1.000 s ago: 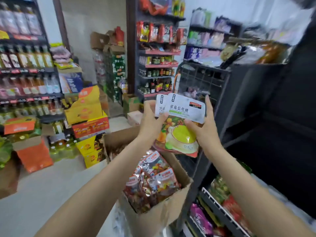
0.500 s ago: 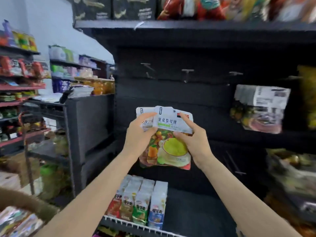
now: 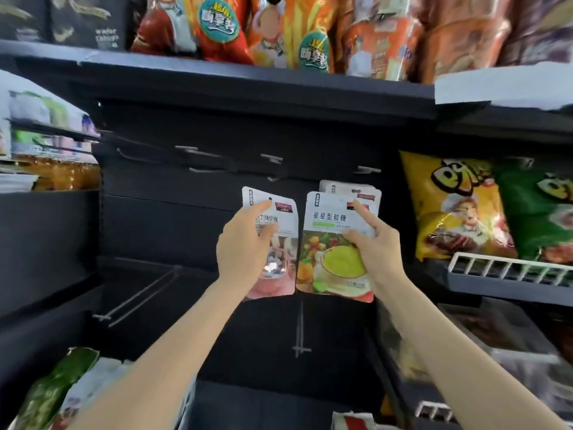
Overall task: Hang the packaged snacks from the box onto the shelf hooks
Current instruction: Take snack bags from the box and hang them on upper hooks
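A dark shelving unit [image 3: 173, 231] fills the view, its back panel running behind both raised hands. On the top shelf [image 3: 217, 85] stand large orange snack bags [image 3: 279, 29]. To the right, a yellow chip bag [image 3: 455, 209] and a green chip bag [image 3: 539, 212] lean behind a white wire rail [image 3: 508, 270]. Several pale metal hooks [image 3: 271, 158] jut from the back panel above the hands, and longer pegs [image 3: 139, 296] project from the panel lower down on the left; all of these are bare.

The person's right hand [image 3: 372, 246] grips a small stack of packets [image 3: 338, 243], thumb on the front and index finger stretched up across the white header; the front packet shows a green cup and fruit, and the edges of further packets peek out behind its top. Just beside it, edge nearly touching edge, the left hand [image 3: 245, 249] is closed on a single pink packet [image 3: 273, 243], thumb pressed against the white header beside its hang hole. Both sets of packets are held upright in front of the panel, just below the row of hooks and not touching them. The box is out of sight
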